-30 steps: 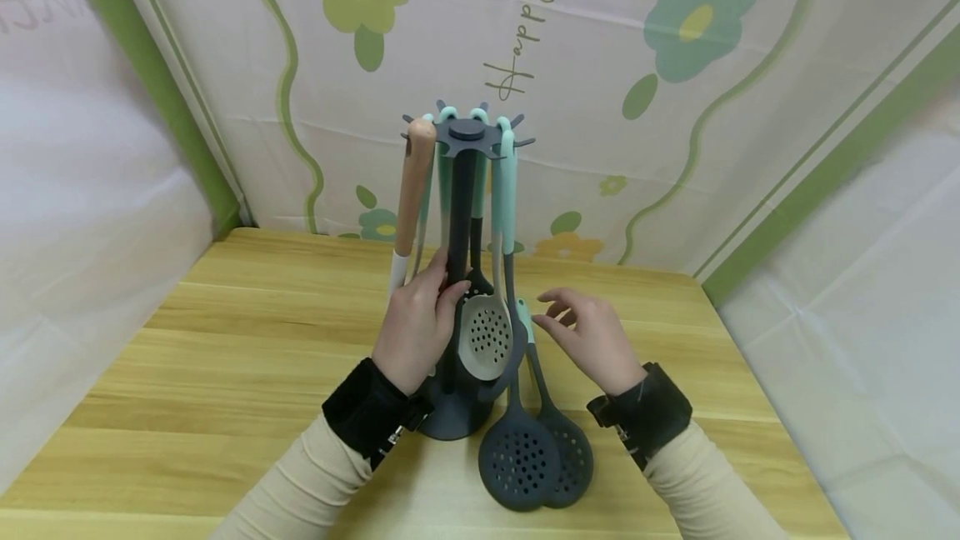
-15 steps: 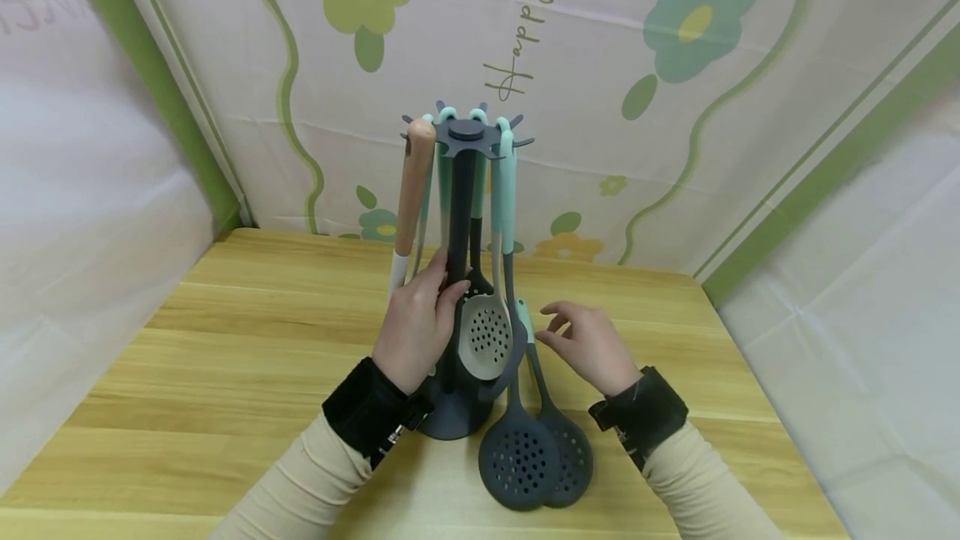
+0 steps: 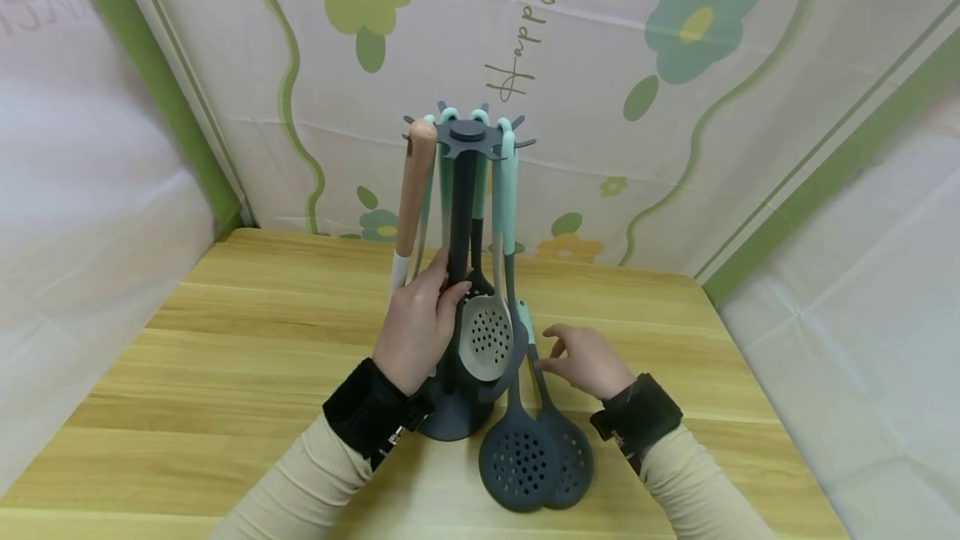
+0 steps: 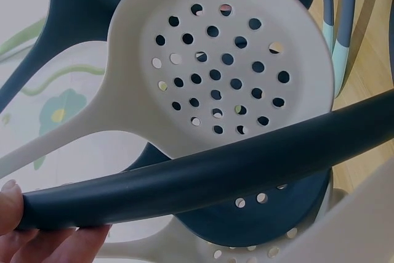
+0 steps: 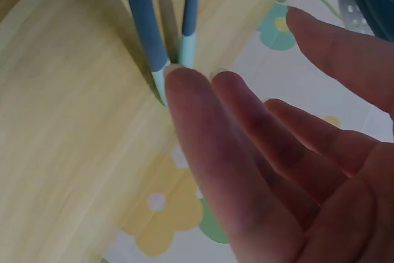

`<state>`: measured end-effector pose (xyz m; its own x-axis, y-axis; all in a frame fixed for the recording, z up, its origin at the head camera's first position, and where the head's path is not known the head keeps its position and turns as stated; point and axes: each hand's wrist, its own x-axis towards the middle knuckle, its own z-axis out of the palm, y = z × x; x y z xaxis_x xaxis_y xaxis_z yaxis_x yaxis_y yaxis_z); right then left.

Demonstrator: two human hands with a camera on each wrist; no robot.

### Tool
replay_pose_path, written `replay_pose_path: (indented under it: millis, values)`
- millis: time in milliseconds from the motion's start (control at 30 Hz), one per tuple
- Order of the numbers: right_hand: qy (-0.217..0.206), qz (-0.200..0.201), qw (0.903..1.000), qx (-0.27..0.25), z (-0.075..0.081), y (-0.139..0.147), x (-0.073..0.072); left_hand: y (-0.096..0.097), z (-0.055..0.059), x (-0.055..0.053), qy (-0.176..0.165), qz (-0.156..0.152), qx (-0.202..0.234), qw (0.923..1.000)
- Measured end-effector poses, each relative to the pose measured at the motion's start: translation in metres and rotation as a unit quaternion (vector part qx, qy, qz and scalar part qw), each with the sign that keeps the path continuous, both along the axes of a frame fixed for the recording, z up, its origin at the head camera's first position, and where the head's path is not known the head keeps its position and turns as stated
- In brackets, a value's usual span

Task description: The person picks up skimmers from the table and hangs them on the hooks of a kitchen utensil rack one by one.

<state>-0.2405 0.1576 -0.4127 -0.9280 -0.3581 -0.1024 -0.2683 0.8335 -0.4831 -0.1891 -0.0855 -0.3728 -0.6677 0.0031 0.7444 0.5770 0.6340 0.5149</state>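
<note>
My left hand (image 3: 414, 323) holds the dark upright post (image 3: 463, 215) of a utensil stand, thumb and fingers around it. From the stand's top hang several utensils, among them a pale grey slotted spoon (image 3: 486, 336), large in the left wrist view, and one with a wooden handle (image 3: 414, 182). Two dark skimmers lie on the table right of the stand, the front skimmer (image 3: 520, 461) overlapping the rear skimmer (image 3: 576, 461). Just right of their mint-ended handles, my right hand (image 3: 588, 362) hovers with fingers loosely bent and nothing held. In the right wrist view its fingers (image 5: 209, 140) point toward those handles.
Beneath everything is a wood-grain table (image 3: 247, 357). A white floral cloth (image 3: 465, 23) rises behind its back edge, and pale cloth walls stand at both sides. The stand's round dark base (image 3: 450, 423) sits near the table's middle.
My right hand has moved down toward me, from beside the upper end of the skimmer handles to lower along them. The left hand, stand and skimmers have stayed put.
</note>
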Motion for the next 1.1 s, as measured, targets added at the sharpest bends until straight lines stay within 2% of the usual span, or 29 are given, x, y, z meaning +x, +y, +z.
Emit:
replay_pose_path:
  millis: [400, 700, 867, 1100]
  values:
    - [-0.046, 0.002, 0.9988, 0.014, -0.020, -0.007, 0.000, 0.000, -0.001, 0.000, -0.002, 0.004, -0.003, 1.0000]
    - [-0.049, -0.001, 0.9984, 0.028, -0.028, -0.010, 0.002, -0.001, -0.001, 0.000, -0.006, 0.006, -0.004, 1.0000]
    - [-0.070, -0.005, 0.9963, 0.049, -0.031, -0.010, 0.002, 0.000, -0.002, -0.001, -0.001, 0.006, -0.003, 1.0000]
    - [-0.084, -0.003, 0.9956, 0.042, -0.037, -0.008, -0.001, 0.001, 0.001, -0.001, -0.003, 0.001, 0.003, 1.0000]
